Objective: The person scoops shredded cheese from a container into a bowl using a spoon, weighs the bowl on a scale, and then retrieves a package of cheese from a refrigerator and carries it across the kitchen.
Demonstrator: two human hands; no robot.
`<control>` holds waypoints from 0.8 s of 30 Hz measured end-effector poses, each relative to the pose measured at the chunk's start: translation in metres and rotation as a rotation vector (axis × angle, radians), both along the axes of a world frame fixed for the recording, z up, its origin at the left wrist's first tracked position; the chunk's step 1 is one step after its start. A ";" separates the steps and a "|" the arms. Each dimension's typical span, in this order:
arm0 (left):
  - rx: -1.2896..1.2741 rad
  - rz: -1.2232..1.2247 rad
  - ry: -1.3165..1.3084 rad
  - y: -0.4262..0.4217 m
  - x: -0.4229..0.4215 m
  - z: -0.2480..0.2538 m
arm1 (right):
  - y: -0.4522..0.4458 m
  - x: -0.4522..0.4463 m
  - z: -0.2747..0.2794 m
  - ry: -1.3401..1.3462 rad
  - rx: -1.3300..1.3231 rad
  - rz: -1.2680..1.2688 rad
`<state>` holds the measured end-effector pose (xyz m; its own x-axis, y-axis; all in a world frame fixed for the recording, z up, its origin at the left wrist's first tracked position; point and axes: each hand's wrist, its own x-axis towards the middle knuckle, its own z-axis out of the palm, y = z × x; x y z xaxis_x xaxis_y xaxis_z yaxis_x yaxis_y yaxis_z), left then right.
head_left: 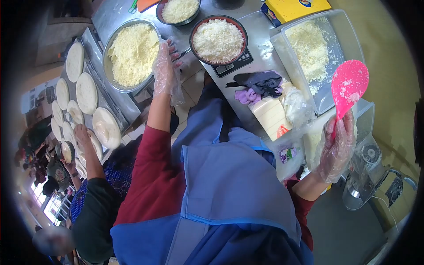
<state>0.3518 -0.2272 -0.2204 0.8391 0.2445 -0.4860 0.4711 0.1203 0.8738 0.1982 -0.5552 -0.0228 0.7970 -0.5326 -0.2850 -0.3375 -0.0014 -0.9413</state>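
Observation:
My left hand [165, 70], in a clear plastic glove, is at the right rim of a metal bowl [106, 57] heaped with pale yellow grated cheese [132, 53]. Its fingers are apart and point away from the bowl. In my right hand [338, 143], also gloved, is the handle of a pink rice paddle [350, 84], raised with white crumbs stuck to its blade. Beyond the paddle, a clear plastic bin [349, 44] contains more grated cheese [309, 48]. Between my hands, a dark bowl of white gratings [219, 40] stands on a digital scale [234, 64].
A second bowl of gratings [179, 9] stands farther back, near a yellow box [296, 9]. Dark and purple cloths [260, 84] lie by a wrapped pale block [270, 115]. At left, another person's hand [84, 137] works over flat dough rounds [86, 92]. A machine [369, 154] stands at right.

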 end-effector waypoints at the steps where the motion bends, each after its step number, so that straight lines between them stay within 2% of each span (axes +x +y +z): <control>1: -0.001 0.002 0.000 -0.001 -0.001 0.001 | 0.001 0.000 0.000 0.003 0.006 -0.009; 15: -0.024 0.001 -0.018 -0.003 -0.007 -0.008 | 0.017 0.020 -0.028 0.074 -0.001 0.048; 17: -0.013 -0.001 -0.019 -0.008 -0.007 -0.005 | 0.035 0.037 -0.043 0.078 -0.294 0.209; 21: 0.004 -0.012 -0.006 -0.017 -0.006 0.004 | 0.050 0.063 -0.088 0.114 -0.468 0.337; 24: 0.040 -0.053 -0.046 -0.018 -0.007 0.010 | 0.067 0.080 -0.098 0.053 -0.679 0.436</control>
<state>0.3443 -0.2448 -0.2101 0.8724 0.2177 -0.4376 0.4353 0.0608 0.8982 0.2785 -0.4886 -0.1210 0.9674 -0.2476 -0.0541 -0.2190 -0.7092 -0.6702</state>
